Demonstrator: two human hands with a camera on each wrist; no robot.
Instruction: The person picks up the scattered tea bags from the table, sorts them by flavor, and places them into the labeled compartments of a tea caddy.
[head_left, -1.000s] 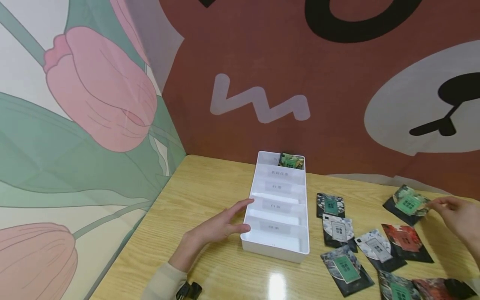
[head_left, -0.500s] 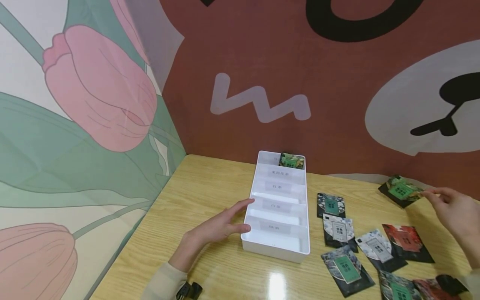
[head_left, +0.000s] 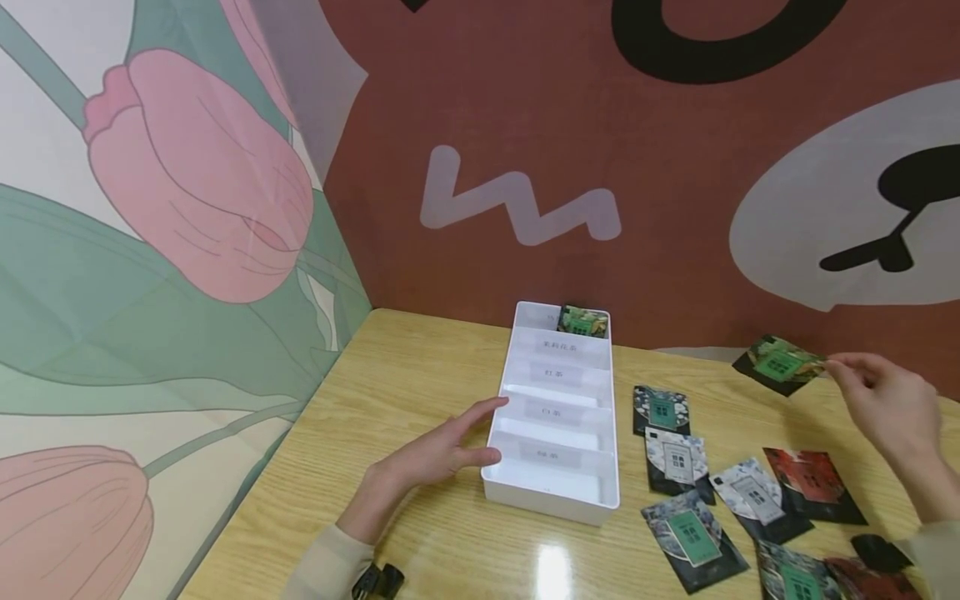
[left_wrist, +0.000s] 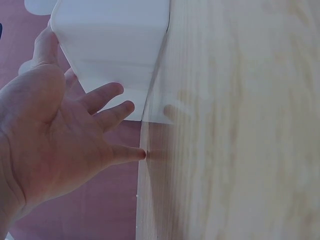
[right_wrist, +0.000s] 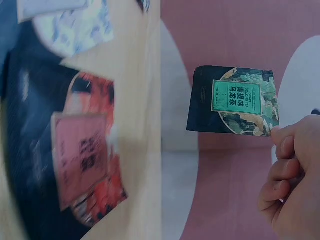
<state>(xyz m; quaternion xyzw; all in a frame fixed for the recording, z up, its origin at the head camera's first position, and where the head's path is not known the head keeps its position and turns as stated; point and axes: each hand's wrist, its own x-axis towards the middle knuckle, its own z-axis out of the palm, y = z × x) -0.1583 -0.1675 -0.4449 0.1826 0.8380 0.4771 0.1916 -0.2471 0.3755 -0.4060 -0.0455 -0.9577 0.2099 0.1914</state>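
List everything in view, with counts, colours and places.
Table: one, wood-coloured, foreground.
Tray: one, white, on table.
Tray packet: one, green, far compartment.
Green-label packets: three, dark, right of tray.
Silver-label packets: two, black-white, same side.
Red packets: two, red-black, same side.
Held packet: one, green-black, raised, right.
Walls: two, multicoloured, left, behind.
Devices: two, black, lower edge.
Sleeves: two, beige, lower edge.
Left hand: one, tray's left edge.
Right hand: one, pinching held packet.
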